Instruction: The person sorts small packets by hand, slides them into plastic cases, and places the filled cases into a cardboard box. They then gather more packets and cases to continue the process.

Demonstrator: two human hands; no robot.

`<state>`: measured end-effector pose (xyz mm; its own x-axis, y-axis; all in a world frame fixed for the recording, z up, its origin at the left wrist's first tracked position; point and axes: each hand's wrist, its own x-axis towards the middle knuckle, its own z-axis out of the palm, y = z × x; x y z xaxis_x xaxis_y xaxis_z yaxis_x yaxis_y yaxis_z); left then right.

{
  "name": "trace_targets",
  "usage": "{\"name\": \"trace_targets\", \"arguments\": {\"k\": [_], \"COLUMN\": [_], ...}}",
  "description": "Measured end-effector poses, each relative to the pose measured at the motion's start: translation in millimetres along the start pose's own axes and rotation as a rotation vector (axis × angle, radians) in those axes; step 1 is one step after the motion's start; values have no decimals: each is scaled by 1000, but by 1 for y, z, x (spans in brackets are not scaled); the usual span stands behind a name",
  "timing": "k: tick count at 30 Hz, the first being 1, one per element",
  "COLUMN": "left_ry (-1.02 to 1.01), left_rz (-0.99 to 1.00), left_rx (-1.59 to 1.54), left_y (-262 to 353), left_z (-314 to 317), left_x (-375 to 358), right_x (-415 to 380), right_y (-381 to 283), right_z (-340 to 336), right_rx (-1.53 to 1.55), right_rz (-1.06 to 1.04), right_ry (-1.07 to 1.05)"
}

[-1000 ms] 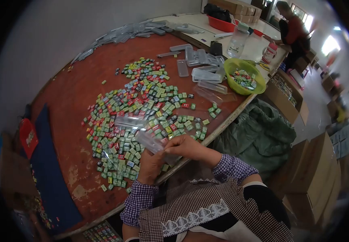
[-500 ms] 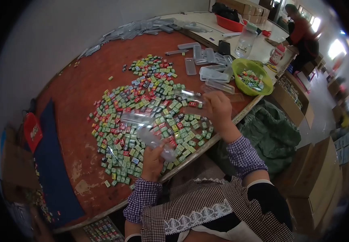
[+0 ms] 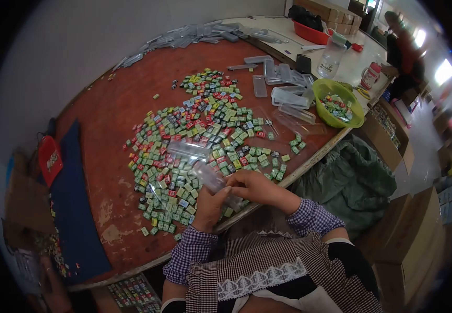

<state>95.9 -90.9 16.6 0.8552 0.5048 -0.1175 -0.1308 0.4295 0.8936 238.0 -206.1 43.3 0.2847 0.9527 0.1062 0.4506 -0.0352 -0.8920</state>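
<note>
Near the table's front edge, my left hand (image 3: 211, 204) is closed on a clear plastic case (image 3: 208, 176), held at its lower end. My right hand (image 3: 254, 188) meets it there, thumb and fingers pinched at the same end of the case. Beneath and around lie many small green, red and yellow blocks (image 3: 184, 180) spread over the red-brown tabletop (image 3: 100, 120). Another clear case (image 3: 188, 150) rests on the blocks just beyond the held one. More clear cases (image 3: 291, 97) are piled to the right.
A yellow-green bowl (image 3: 339, 103) of small pieces sits at the table's right edge. Behind are a bottle (image 3: 332, 57), a pink-and-white cup (image 3: 370, 75) and a red basin (image 3: 309, 32). Grey cases (image 3: 184, 37) line the back. Another person (image 3: 406, 52) is at the upper right.
My right hand has moved left and toward me, from a clear case over the blocks to the case in my left hand. The view has shifted slightly.
</note>
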Motion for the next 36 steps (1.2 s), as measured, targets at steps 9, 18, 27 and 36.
{"name": "trace_targets", "arguments": {"k": [9, 18, 27, 36], "left_ry": [-18, -25, -22, 41], "left_rz": [-96, -42, -56, -121], "left_rx": [-63, -105, -64, -329], "left_y": [11, 9, 5, 8], "left_z": [3, 5, 0, 3], "left_x": [-1, -5, -3, -4], "right_x": [-4, -4, -5, -21], "right_y": [-16, -3, 8, 7], "right_z": [1, 2, 1, -103], "right_rx": [43, 162, 192, -802], "right_rz": [96, 118, 12, -263], "right_ry": [-94, -120, -110, 679]}}
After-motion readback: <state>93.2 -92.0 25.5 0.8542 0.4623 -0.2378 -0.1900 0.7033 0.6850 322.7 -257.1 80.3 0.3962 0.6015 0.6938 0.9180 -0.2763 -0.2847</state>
